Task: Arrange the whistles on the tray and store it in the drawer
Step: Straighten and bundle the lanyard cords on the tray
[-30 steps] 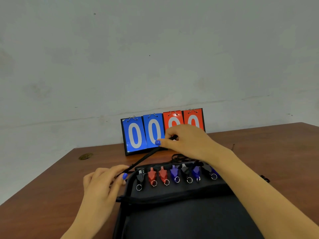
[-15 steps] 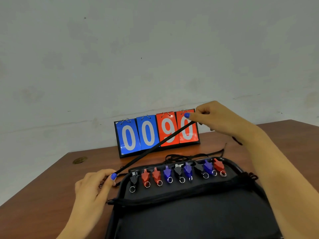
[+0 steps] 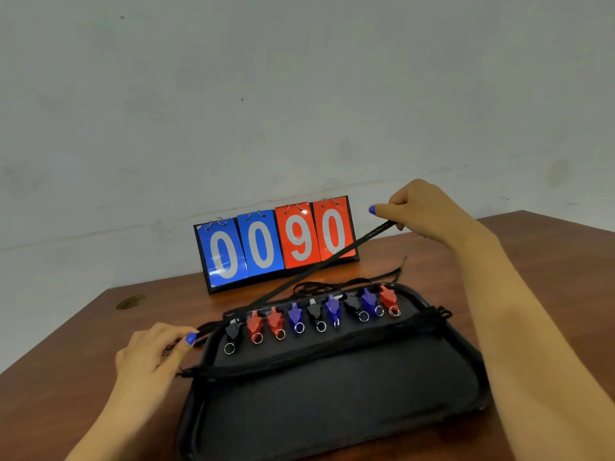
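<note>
Head view: two hands stretch a black lanyard (image 3: 309,271) taut above a black tray (image 3: 332,400) on a wooden desk (image 3: 66,377).
Left hand (image 3: 151,356) pinches its near-left end; right hand (image 3: 422,211) pinches the far-right end. Nine whistles (image 3: 312,316), black, red and purple, line the tray's far edge, before a scoreboard (image 3: 276,244) reading 0090.

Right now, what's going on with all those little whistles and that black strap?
A person is tidying whistles on a black tray that sits on a wooden table. Nine whistles, in black, red and blue, lie in a row along the tray's far edge. The left hand pinches one end of a black lanyard near the tray's left corner, while the right hand holds the other end up, pulling it taut. A flip scoreboard reading 0090 stands behind. No drawer is in view.
</note>
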Available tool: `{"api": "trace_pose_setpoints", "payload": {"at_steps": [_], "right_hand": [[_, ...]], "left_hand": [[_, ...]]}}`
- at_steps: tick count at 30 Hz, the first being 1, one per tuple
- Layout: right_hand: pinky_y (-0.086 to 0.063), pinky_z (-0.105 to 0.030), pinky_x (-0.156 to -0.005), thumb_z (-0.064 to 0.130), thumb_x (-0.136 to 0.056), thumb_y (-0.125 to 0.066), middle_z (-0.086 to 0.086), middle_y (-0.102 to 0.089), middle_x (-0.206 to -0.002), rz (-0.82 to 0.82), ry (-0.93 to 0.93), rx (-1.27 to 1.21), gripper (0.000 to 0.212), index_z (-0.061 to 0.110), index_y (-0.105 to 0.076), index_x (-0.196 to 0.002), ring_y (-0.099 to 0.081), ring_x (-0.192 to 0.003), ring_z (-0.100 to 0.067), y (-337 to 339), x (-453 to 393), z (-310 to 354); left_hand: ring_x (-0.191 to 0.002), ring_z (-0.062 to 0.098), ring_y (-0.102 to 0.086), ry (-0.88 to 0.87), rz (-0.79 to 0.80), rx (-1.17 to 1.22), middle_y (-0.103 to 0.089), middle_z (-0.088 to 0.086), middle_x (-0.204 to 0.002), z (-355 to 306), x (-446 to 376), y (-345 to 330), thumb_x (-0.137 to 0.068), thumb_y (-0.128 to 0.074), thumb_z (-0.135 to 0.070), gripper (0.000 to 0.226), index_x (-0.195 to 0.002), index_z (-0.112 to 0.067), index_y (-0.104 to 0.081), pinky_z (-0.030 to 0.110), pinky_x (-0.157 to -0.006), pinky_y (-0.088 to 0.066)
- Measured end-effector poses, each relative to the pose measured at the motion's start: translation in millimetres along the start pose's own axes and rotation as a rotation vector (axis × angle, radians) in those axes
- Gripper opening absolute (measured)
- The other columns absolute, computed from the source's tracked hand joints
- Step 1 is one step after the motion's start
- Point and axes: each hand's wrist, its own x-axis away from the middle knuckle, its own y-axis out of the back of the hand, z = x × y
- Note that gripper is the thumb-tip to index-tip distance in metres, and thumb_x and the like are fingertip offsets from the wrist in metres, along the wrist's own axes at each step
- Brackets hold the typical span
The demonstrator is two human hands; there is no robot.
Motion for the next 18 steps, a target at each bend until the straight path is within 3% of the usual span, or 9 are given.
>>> {"api": "trace_pose_setpoints", "payload": {"at_steps": [3, 5, 9, 11, 13, 18], "right_hand": [[-0.028, -0.025, -0.049, 0.034, -0.088, -0.058, -0.001, -0.039, -0.045, 0.051, -0.046, 0.099, 0.049, 0.010, -0.045, -0.048, -0.036, -0.045, -0.015, -0.9, -0.6, -3.6], [-0.030, -0.024, -0.050, 0.032, -0.089, -0.055, 0.000, -0.041, -0.050, 0.149, -0.071, 0.250, 0.046, 0.012, -0.041, -0.051, -0.038, -0.047, -0.014, -17.6, 1.7, -8.8], [-0.040, -0.024, -0.056, 0.036, -0.092, -0.045, 0.004, -0.046, -0.058, 0.263, -0.016, 0.560, 0.041, 0.019, -0.039, -0.055, -0.043, -0.051, -0.011, -59.3, 27.7, -38.3], [-0.048, -0.028, -0.062, 0.039, -0.092, -0.041, 0.005, -0.047, -0.058, 0.218, -0.015, 0.571, 0.042, 0.022, -0.039, -0.054, -0.048, -0.054, -0.014, -57.9, 40.8, -56.4], [-0.050, -0.031, -0.064, 0.039, -0.092, -0.041, 0.003, -0.046, -0.057, 0.178, -0.057, 0.538, 0.044, 0.021, -0.039, -0.052, -0.051, -0.056, -0.017, -48.0, 45.6, -67.4], [-0.044, -0.029, -0.059, 0.037, -0.090, -0.046, 0.002, -0.048, -0.056, 0.172, -0.100, 0.487, 0.044, 0.018, -0.040, -0.051, -0.050, -0.056, -0.019, -43.0, 41.8, -76.2]], "left_hand": [[-0.087, 0.011, -0.051, 0.045, 0.042, 0.014, -0.063, -0.018, -0.082, -0.9, 0.5, -2.3, -0.086, -0.063, -0.027, 0.031, -0.077, -0.057, -0.061, 0.042, -0.083, -0.039], [-0.086, 0.002, -0.052, 0.071, 0.065, 0.019, -0.065, -0.017, -0.080, -2.7, 1.3, -1.0, -0.080, -0.070, -0.020, 0.042, -0.085, -0.060, -0.056, 0.041, -0.083, -0.042], [-0.076, 0.004, -0.055, 0.085, 0.085, 0.016, -0.064, -0.019, -0.072, 0.5, -0.4, 1.0, -0.077, -0.072, -0.022, 0.033, -0.081, -0.053, -0.060, 0.041, -0.068, -0.049], [-0.060, 0.007, -0.053, 0.054, 0.085, -0.046, -0.063, -0.021, -0.070, 3.5, -3.0, 2.7, -0.078, -0.072, -0.025, 0.029, -0.074, -0.052, -0.063, 0.041, -0.069, -0.051], [-0.056, 0.007, -0.051, 0.047, 0.071, -0.102, -0.062, -0.021, -0.070, 5.6, -5.9, 5.0, -0.077, -0.073, -0.024, 0.032, -0.060, -0.049, -0.064, 0.038, -0.071, -0.049], [-0.049, 0.005, -0.052, 0.022, 0.140, -0.165, -0.065, -0.024, -0.072, 10.7, -8.3, 3.3, -0.078, -0.071, -0.029, 0.026, -0.076, -0.053, -0.062, 0.036, -0.066, -0.050]]}}
